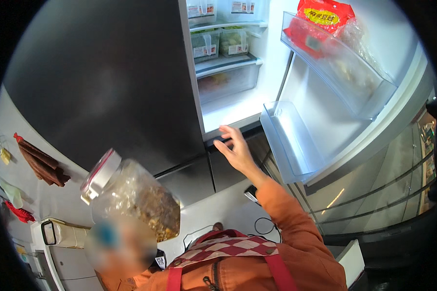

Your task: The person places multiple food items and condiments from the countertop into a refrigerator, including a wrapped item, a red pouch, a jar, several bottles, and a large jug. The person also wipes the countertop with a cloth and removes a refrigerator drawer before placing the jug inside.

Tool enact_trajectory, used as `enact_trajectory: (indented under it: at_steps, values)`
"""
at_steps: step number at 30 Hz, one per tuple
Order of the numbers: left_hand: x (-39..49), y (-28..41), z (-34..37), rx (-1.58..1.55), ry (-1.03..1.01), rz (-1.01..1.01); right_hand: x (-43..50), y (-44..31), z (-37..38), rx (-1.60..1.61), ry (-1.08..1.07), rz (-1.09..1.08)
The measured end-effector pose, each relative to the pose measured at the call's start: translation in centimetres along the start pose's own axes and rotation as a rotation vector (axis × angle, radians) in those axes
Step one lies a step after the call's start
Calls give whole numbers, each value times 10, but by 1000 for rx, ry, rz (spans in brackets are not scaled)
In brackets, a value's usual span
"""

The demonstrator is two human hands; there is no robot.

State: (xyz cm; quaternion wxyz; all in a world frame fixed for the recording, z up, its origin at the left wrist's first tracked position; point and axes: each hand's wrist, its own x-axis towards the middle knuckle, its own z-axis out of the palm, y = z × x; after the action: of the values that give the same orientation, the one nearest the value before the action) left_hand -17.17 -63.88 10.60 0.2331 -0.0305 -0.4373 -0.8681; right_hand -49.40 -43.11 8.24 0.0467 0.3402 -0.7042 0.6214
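A large clear plastic jar (156, 203) with a white and red lid is held tilted at the lower left, brown and yellow dried bits inside it. My left hand (121, 243) is at the jar's lower side, covered by a blur that hides its fingers. My right hand (233, 147) hangs before the lower front edge of the lit refrigerator compartment (229, 112), fingers spread and slightly curled, holding nothing. To its right, the open refrigerator door (327, 91) bears a lower clear bin (293, 145) and an upper clear bin (335, 69) with a red packet (322, 18).
The dark closed refrigerator door (105, 80) fills the upper left. Clear containers (235, 42) stand on a shelf above a drawer (229, 83). A brown cloth (42, 160) hangs on the left wall. A cable (266, 225) lies on the floor beside me.
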Motion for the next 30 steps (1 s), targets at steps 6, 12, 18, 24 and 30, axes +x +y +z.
enact_trajectory:
  at_steps: [6, 12, 18, 24, 30]
  values:
    - [-65, 19, -1, 390, 516, 292, 119, 74, 64, 22, 391, -85]
    - [-136, 6, 28, 344, 996, 377, 63, 146, 111, 55, 319, 676]
    - [-165, -13, 72, 505, 1143, 410, 23, 166, 115, 420, 81, 1068]
    - [-202, -58, 77, 340, 882, 383, 27, 177, 109, 1091, -88, 1318]
    - [-231, -95, 137, 323, 1042, 441, 6, 176, 122, 1005, -120, 1316]
